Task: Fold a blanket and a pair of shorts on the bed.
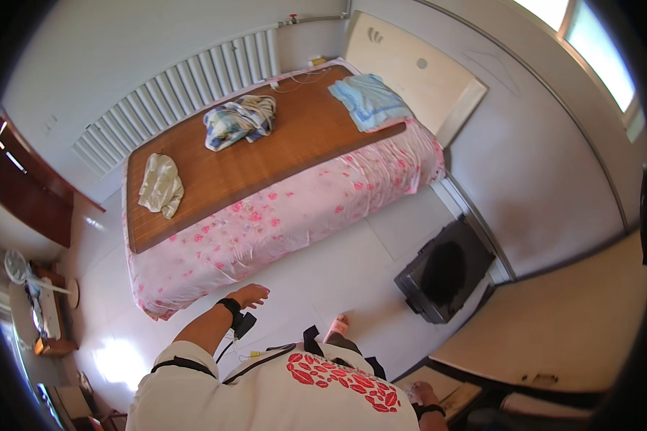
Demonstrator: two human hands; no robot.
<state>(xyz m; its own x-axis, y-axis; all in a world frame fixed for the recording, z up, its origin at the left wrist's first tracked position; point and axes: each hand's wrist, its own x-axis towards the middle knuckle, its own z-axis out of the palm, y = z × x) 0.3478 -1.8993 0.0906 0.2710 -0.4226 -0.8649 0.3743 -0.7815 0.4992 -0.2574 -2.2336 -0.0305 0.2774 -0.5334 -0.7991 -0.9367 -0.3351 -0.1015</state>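
My left hand (250,295) reaches out above the pale tiled floor, fingers stretched and nothing in them. It is nearest to the bed's pink flowered sheet (266,215), with a gap between. Low on the right, my right hand (423,393) hangs beside a light wooden cabinet; its fingers are too small and shaded to read. On the bed lies a brown woven mat (295,161). A crumpled plaid blanket (240,122) rests at its middle, a shiny cream cloth (161,185) at the left end, and a light blue pillow (370,100) by the headboard.
A large black hard case (446,269) stands on the floor to the right, before the wooden cabinet (546,337). A white radiator (187,86) runs behind the bed, and the headboard (413,68) meets the wall. A white fan (16,267) is at far left, near a brown door (32,190).
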